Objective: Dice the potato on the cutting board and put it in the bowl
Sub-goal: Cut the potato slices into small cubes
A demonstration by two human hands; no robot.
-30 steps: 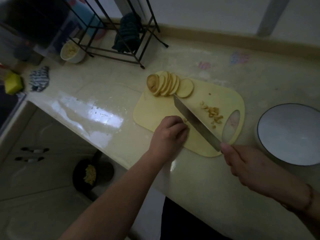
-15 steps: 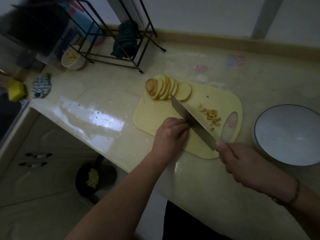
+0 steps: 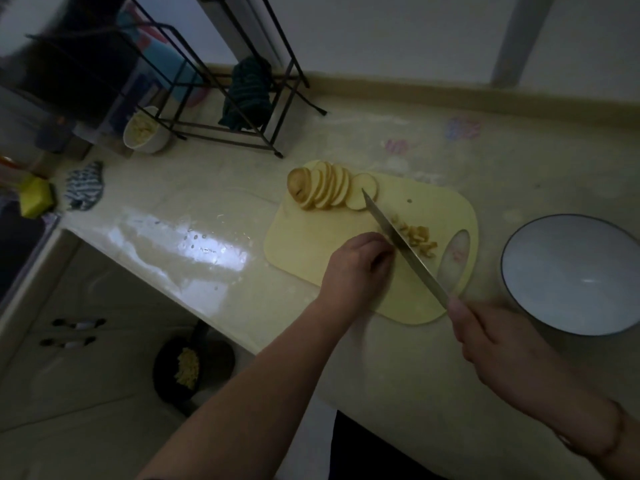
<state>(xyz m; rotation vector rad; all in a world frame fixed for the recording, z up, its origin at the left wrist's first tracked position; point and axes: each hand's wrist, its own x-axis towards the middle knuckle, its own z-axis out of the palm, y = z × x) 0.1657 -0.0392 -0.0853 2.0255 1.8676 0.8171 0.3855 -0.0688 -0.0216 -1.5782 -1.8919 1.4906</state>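
Right hand (image 3: 491, 344) grips the knife (image 3: 403, 245) over the cutting board (image 3: 311, 237); left hand (image 3: 358, 268), fingers curled, presses something hidden beside the blade; potato slices (image 3: 325, 188) fan out at the far corner; the bowl (image 3: 571, 275) sits right

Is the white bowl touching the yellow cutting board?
Apart. In the head view a strip of bare counter shows between the cutting board and the rim of the bowl, which stands to the board's right.

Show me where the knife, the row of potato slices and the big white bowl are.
knife (image 3: 398, 237), head view, middle of blade.
potato slices (image 3: 329, 188), head view, middle of row.
white bowl (image 3: 554, 282), head view, bare inside.
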